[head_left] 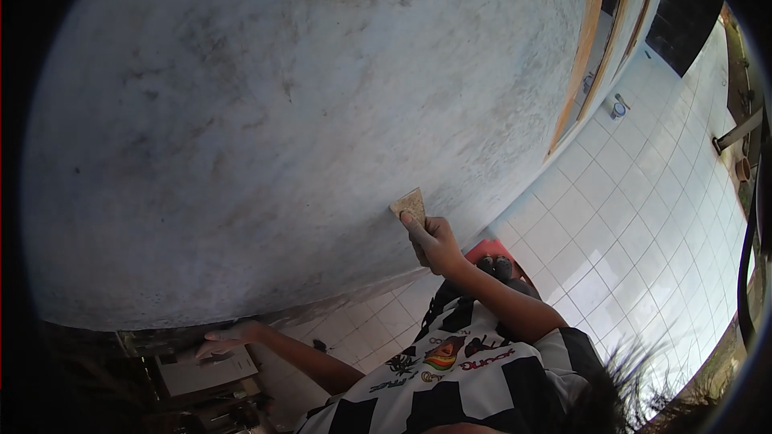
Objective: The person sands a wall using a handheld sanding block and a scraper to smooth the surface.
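Observation:
My right hand [437, 246] is closed around a small flat tan scraper [409, 203], thumb along its near face. One edge of the scraper is right at the pale, blotchy wall [265, 153], which has grey and brown stains. Off to the left and lower down, my left hand [229, 341] is stretched out by the wall's bottom border, fingers extended and nothing in them. It overlaps a flat white surface [207, 374] on a cluttered piece of furniture in this view.
My feet are on a red stool [482, 251] above the white tiled floor [611, 225]. Farther along stand a small can [618, 109] and a wooden door frame [575, 72]. A post [736, 133] rises at the floor's outer side.

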Available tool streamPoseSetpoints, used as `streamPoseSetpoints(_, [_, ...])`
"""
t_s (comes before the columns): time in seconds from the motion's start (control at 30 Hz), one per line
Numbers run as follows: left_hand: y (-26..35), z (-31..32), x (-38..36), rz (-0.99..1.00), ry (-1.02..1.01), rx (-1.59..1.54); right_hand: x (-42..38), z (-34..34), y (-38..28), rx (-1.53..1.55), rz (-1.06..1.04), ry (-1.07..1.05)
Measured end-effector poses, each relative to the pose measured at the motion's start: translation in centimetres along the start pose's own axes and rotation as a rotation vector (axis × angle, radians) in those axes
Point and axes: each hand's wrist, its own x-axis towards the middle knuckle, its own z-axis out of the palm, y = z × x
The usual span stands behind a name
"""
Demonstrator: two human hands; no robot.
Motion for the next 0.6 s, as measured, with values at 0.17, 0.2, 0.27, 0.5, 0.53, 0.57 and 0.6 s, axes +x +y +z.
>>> streamPoseSetpoints(0.17, [-1.7, -0.4, 0.2, 0.008, 0.007, 0.069, -0.2, 0.1, -0.5, -0.018, 0.020, 0.027])
streamPoseSetpoints(0.2, [-1.8, -0.4, 0.3, -0.015, -0.005, 0.069, 0.1, -0.2, -0.3, -0.048, -0.025, 0.006])
streamPoseSetpoints(0.27, [-2.2, -0.4, 0.5, -0.042, -0.018, 0.066, 0.5, -0.8, 0.7, -0.081, -0.075, -0.013])
streamPoseSetpoints(0.5, [-2.6, -0.3, 0.5, 0.100, -0.010, 0.049, 1.0, -0.4, -0.3, -0.209, -0.210, 0.024])
streamPoseSetpoints(0.53, [-3.1, -0.2, 0.9, 0.099, -0.005, 0.024, 1.2, -0.3, -0.5, -0.228, -0.267, 0.013])
streamPoseSetpoints(0.57, [-2.5, -0.1, 0.8, 0.099, -0.005, 0.017, 1.0, -0.5, 0.0, -0.226, -0.273, 0.016])
streamPoseSetpoints(0.6, [-1.6, -0.2, 0.5, 0.035, 0.002, 0.037, 0.8, -1.1, 0.8, -0.200, -0.195, 0.030])
